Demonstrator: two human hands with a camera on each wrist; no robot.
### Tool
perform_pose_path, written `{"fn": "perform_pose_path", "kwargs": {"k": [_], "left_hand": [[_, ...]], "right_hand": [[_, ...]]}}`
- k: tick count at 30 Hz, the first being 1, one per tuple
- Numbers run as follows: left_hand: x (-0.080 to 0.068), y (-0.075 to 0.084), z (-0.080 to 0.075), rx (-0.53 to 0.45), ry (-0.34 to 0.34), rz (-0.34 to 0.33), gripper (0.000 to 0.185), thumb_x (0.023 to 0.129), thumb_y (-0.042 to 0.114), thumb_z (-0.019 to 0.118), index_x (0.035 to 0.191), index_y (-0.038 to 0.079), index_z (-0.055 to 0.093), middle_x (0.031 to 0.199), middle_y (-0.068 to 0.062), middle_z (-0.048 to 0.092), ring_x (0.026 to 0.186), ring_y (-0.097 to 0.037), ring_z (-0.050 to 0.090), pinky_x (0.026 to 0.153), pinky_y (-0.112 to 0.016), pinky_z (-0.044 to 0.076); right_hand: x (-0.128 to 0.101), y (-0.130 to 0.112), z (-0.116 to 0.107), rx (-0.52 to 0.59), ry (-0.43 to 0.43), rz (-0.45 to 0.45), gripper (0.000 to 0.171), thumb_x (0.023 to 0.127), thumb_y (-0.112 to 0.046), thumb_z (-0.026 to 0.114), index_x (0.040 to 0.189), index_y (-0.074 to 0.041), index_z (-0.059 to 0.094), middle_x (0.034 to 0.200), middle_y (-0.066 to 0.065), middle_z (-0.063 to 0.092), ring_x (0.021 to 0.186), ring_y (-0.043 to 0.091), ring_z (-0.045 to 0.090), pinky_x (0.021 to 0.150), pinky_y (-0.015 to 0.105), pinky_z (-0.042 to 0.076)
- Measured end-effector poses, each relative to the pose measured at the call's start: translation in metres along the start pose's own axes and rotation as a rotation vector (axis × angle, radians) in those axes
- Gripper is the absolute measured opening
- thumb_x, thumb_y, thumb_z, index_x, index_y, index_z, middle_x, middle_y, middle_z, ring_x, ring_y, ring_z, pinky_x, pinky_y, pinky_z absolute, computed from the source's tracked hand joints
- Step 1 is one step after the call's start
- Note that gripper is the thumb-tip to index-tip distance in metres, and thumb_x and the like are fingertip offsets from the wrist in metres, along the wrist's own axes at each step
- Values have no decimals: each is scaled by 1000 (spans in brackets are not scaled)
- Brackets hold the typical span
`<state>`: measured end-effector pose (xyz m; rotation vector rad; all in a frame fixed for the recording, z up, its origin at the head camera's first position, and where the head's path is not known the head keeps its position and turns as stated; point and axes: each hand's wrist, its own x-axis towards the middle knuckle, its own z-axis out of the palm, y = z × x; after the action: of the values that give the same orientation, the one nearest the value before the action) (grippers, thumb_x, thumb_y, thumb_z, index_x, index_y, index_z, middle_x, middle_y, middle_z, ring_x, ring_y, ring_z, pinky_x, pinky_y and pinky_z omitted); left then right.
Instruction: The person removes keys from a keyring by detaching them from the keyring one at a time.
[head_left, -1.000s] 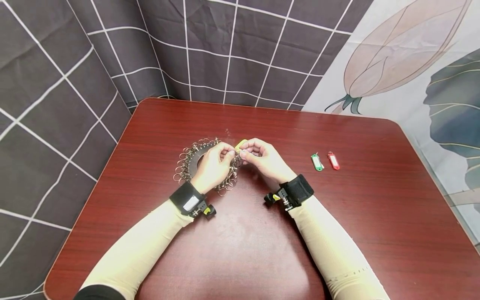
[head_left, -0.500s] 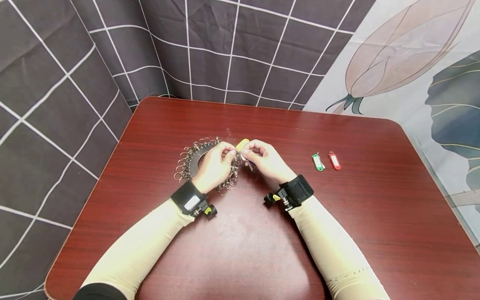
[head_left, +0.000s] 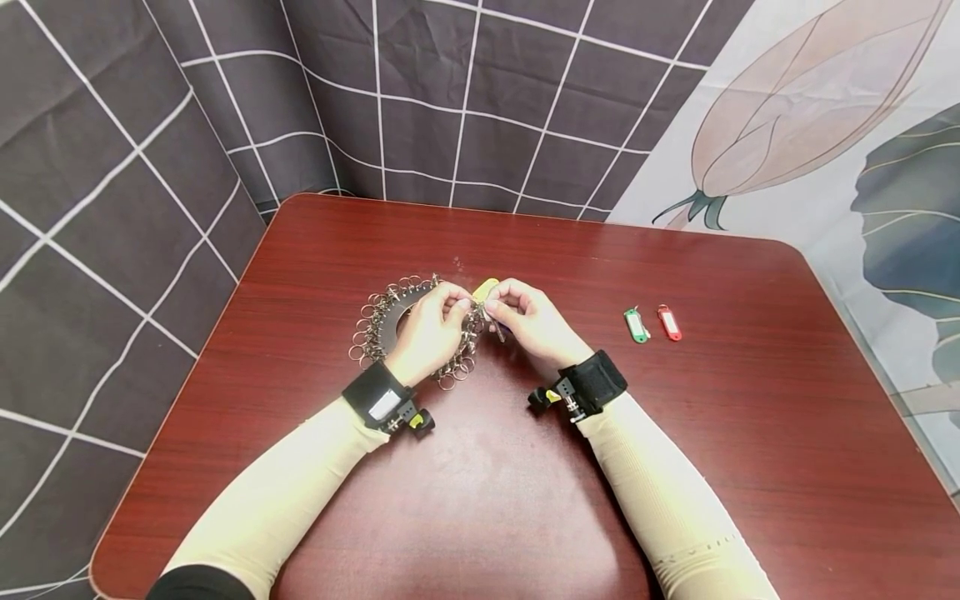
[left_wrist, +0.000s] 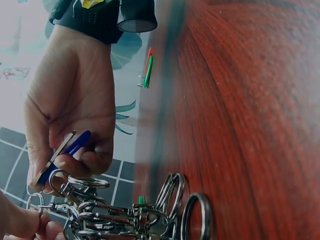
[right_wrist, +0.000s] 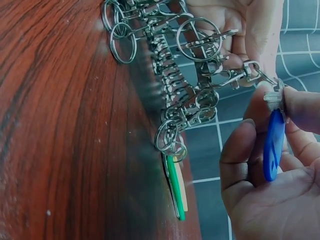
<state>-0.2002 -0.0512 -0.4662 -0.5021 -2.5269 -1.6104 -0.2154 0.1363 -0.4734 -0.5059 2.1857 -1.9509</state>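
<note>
Left hand (head_left: 431,325) reaches over a dark flat ring (head_left: 387,325) hung with metal clasps and split rings. Its thumb and fingers pinch one split ring (left_wrist: 36,201) at the holder's right side. Facing it, the right hand (head_left: 532,321) pinches a key (right_wrist: 274,100) and a blue key tag (right_wrist: 274,145) at their top, close against that split ring. The blue tag hangs in front of the right palm. In the head view, a yellow tag (head_left: 486,288) shows just beyond the fingertips. A green tag (right_wrist: 175,187) hangs from the holder in the right wrist view.
To the right on the red-brown table (head_left: 720,400) lie a green key tag (head_left: 637,325) and a red key tag (head_left: 669,322). A dark checked curtain (head_left: 420,108) stands behind the far edge. Both wrists wear black camera straps.
The right fingers have shifted slightly, and a key now shows below them in the head view. More of the yellow tag is visible. The left hand has stayed almost still.
</note>
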Motion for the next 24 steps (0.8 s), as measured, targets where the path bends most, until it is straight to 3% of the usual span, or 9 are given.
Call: {"fn": "perform_pose_path", "kwargs": {"k": [6,13,20,24], "left_hand": [[-1,1,1,-16,-9,-3,12,97,11,56,105,5,62,93,-6,64,85,-18,60,78,-33,49],[-1,-1,2,-20,11,27,12,96,11,59,104,5,65,94,-5,67,84,-16,62,77,-31,51],[-1,0,1,-13,23,62,12,94,11,62,102,5,68,91,-5,70,79,-16,64,71,-32,51],[-1,3,1,2,2,44,15,95,13,61,106,4,67,93,-6,69,83,-17,64,75,-32,51]], "right_hand": [[-1,-1,2,-6,37,-4,6,96,0,54,94,-5,56,87,32,54,63,20,54,52,31,43],[0,-2,2,-97,88,-56,5,93,4,55,95,0,55,82,20,57,60,10,51,52,22,42],[-3,-14,6,-132,88,-72,6,93,8,51,96,3,54,74,12,54,52,20,48,47,24,41],[-8,-29,10,-119,104,-64,5,93,9,50,96,7,54,75,18,54,55,27,48,49,23,41]]}}
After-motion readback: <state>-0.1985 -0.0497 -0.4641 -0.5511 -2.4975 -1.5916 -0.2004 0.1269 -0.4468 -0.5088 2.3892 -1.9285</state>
